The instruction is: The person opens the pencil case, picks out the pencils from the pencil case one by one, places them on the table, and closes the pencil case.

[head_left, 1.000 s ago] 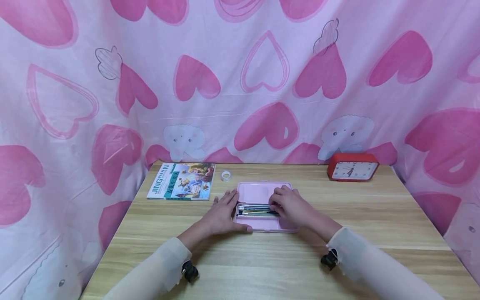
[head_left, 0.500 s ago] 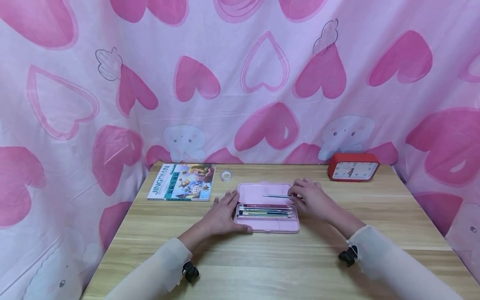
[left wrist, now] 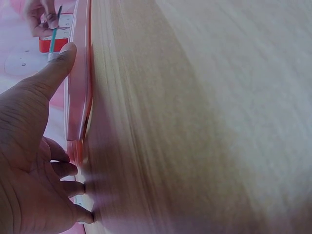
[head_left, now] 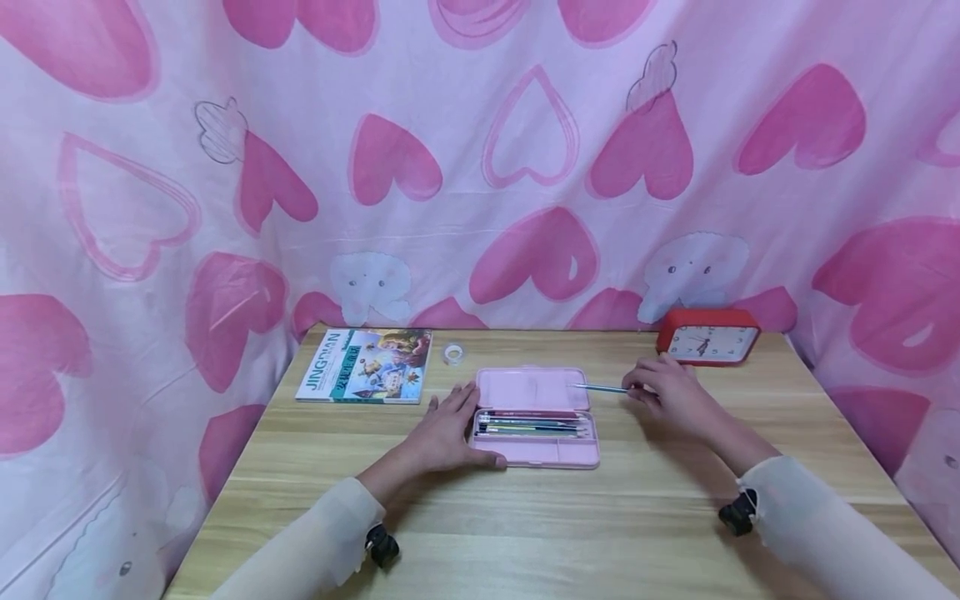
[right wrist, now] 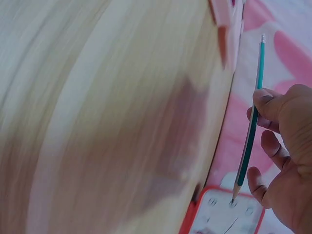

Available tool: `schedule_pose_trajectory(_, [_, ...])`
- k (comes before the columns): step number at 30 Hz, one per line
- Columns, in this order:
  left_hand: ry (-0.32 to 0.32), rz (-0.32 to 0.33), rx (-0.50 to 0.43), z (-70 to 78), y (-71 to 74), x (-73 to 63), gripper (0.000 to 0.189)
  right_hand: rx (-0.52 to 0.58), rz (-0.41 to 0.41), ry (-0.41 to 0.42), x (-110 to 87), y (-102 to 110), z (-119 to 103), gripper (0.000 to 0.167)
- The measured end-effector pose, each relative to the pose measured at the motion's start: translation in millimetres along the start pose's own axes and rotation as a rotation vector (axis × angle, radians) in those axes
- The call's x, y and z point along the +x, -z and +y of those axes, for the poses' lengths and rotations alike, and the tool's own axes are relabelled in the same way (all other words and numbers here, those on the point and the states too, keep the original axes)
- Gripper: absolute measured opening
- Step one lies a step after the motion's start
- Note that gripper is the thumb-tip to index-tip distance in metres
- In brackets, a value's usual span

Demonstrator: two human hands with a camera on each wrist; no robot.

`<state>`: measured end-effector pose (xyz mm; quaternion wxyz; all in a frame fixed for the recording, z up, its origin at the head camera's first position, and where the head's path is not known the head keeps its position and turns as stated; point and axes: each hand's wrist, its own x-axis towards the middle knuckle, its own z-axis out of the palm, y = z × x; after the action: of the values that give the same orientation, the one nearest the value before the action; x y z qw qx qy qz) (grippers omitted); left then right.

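Note:
A pink pencil case lies with its lid flipped back on the wooden table, several pencils in its rear compartment. My left hand rests at the case's left end, fingers stretched along the side and thumb at the front edge. In the left wrist view that thumb touches the pink wall. To the right of the case, above the table, my right hand pinches a green pencil between thumb and fingers. Its white eraser end points left over the lid, and the sharpened tip shows in the right wrist view.
A red alarm clock stands at the back right, just behind the right hand. At the back left lies a picture book, with a small tape roll beside it. A pink heart-patterned curtain hangs behind the table.
My right hand has come out of the case with the green pencil and moved right, toward the clock. The left hand stays at the case's left end.

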<state>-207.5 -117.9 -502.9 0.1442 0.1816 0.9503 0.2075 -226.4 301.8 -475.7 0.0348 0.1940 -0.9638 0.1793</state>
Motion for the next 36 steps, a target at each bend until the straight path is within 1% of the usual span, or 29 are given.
schedule_pose_trajectory(3, [-0.006, -0.005, -0.004, 1.1, -0.5, -0.1, 0.142, -0.005, -0.006, -0.033, -5.6, -1, 15, 0.026])
schedule_pose_trajectory(6, [-0.008, -0.003, -0.011, 2.2, -0.8, -0.8, 0.141, -0.020, -0.010, -0.049, -9.5, -1, 27, 0.023])
schedule_pose_trajectory(10, [-0.007, -0.003, -0.012, 3.1, -1.0, -0.7, 0.140, -0.037, -0.010, -0.054, -12.9, -2, 39, 0.017])
schedule_pose_trajectory(15, [-0.006, -0.006, -0.010, 3.6, -1.1, 0.7, 0.140, -0.033, -0.021, -0.088, -17.1, -4, 49, 0.016])
schedule_pose_trajectory(21, [-0.007, -0.005, -0.012, 2.7, -2.2, 1.6, 0.140, -0.024, -0.047, -0.120, -20.5, -10, 57, 0.016])
schedule_pose_trajectory(28, [-0.008, -0.011, -0.015, 3.6, -2.3, -0.1, 0.140, -0.019, -0.077, -0.144, -21.1, -12, 57, 0.016])
schedule_pose_trajectory(36, [-0.007, -0.009, -0.018, 4.4, 0.1, 0.4, 0.140, -0.027, -0.070, -0.146, -19.7, -11, 56, 0.016])
